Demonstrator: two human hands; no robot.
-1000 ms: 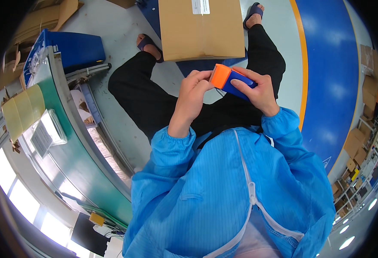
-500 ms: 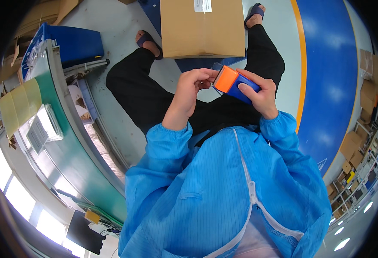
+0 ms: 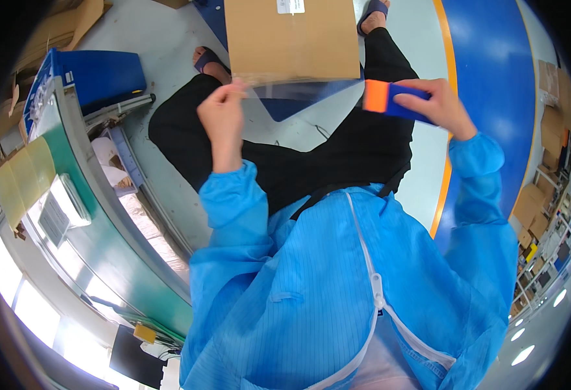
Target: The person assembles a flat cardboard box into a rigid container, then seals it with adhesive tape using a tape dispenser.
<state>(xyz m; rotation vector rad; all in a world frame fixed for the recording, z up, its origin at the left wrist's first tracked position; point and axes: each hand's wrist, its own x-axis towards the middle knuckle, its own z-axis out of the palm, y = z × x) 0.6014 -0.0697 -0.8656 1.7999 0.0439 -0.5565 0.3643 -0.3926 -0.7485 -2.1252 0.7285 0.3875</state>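
In my right hand is a tape dispenser with an orange front and a blue body, held level above my right thigh. My left hand is raised above my left knee, its fingertips pinched on the end of a strip of clear tape. That strip stretches across between my two hands, faint and see-through. Just beyond it stands a closed cardboard box with a white label on top, between my feet.
A blue board shows under the box. At my left runs a green-topped workbench holding a bagged white item, with a blue bin beyond. A yellow line crosses the floor at right; shelving with boxes stands farther off.
My hands have moved apart, left hand to the left, right hand with the dispenser to the right, drawing out clear tape. The box appears slightly higher and further left in view.
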